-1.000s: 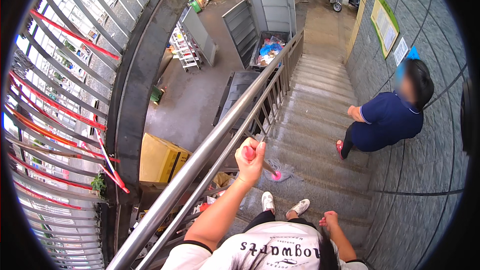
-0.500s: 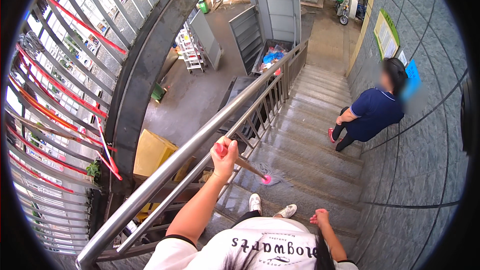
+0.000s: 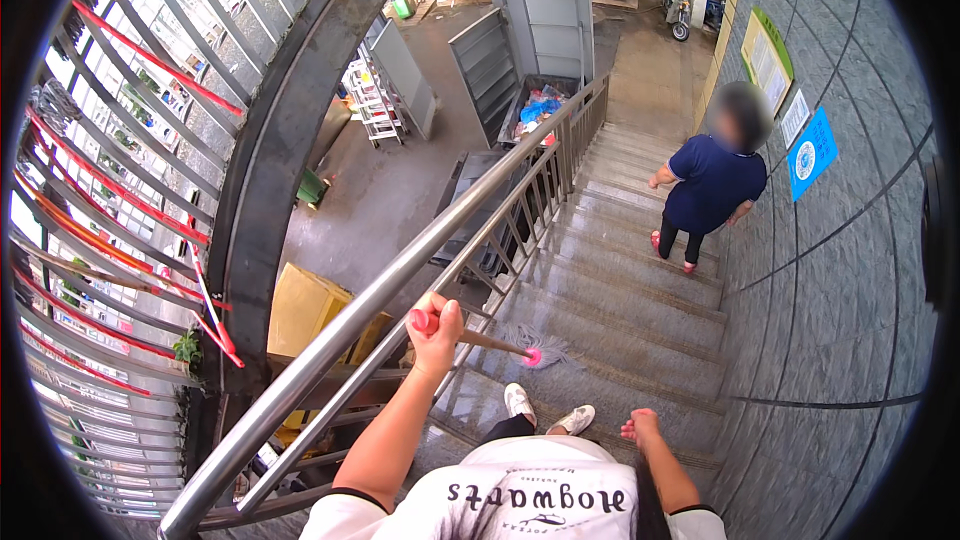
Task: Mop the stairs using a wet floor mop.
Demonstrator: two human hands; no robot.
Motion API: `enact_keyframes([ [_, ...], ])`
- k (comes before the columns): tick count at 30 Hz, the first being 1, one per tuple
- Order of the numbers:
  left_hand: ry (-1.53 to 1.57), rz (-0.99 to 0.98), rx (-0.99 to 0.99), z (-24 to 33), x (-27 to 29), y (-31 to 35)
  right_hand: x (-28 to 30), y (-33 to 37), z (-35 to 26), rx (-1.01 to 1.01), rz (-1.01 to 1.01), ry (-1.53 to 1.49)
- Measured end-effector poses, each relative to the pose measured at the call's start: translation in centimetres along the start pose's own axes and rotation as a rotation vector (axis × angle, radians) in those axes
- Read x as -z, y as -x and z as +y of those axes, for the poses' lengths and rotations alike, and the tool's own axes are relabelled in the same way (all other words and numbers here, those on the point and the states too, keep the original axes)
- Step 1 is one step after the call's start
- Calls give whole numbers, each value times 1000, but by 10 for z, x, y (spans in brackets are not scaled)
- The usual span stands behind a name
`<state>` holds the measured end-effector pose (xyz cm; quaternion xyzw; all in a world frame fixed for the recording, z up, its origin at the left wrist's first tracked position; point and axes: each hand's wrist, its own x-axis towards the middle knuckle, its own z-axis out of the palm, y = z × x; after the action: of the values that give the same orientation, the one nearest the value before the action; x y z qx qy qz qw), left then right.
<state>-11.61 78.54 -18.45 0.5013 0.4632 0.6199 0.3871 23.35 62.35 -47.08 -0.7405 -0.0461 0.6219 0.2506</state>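
My left hand [image 3: 437, 335] is wrapped round the top of a mop [image 3: 492, 342], just below its red end cap. The handle slopes away to a pink collar, and the grey strands [image 3: 552, 348] lie spread on a stair tread, a little ahead of my white shoes [image 3: 518, 401]. Beside that hand runs the metal handrail [image 3: 400, 285]. At my right side the right hand [image 3: 641, 427] hangs with its fingers curled in, and nothing shows in it. It is apart from the mop.
Wet-looking stone stairs [image 3: 640, 305] descend ahead. A person in a dark blue top [image 3: 712, 180] is lower on them, near the tiled wall [image 3: 840, 310]. Beyond the railing are a rubbish-filled bin [image 3: 545, 100], a yellow container [image 3: 308, 310] and a white ladder [image 3: 372, 105].
The person has gone further down the stairs, uncovering the blue poster. My left hand and the mop's top have shifted slightly left and down; the mop head stays almost in place.
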Motion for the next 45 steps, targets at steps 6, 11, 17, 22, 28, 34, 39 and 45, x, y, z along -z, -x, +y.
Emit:
enact_keyframes([
  [6, -63, -103, 60, 6, 4, 8, -85, 16, -39, -111, -429, -234],
  [11, -42, -439, 216, 31, 4, 20, -196, 46, -59, -416, -730, -157],
  [17, 159, -714, 64, 65, 4, 11, -296, 17, -27, -318, -393, -830],
  [22, 424, -930, -128, 115, 16, -19, -310, 26, -74, -418, -253, -1124],
  [28, 502, -653, -298, 121, 45, -27, -293, 30, -111, -403, -333, -1227],
  [34, 274, -147, -181, 74, 77, -19, -252, -5, -120, -326, -312, -1289],
  [39, 277, 148, 68, -35, 62, 10, -184, -78, -104, -300, -133, -1273],
  [45, 327, -32, 468, -141, -48, 37, -43, -180, -69, -155, 102, -1274],
])
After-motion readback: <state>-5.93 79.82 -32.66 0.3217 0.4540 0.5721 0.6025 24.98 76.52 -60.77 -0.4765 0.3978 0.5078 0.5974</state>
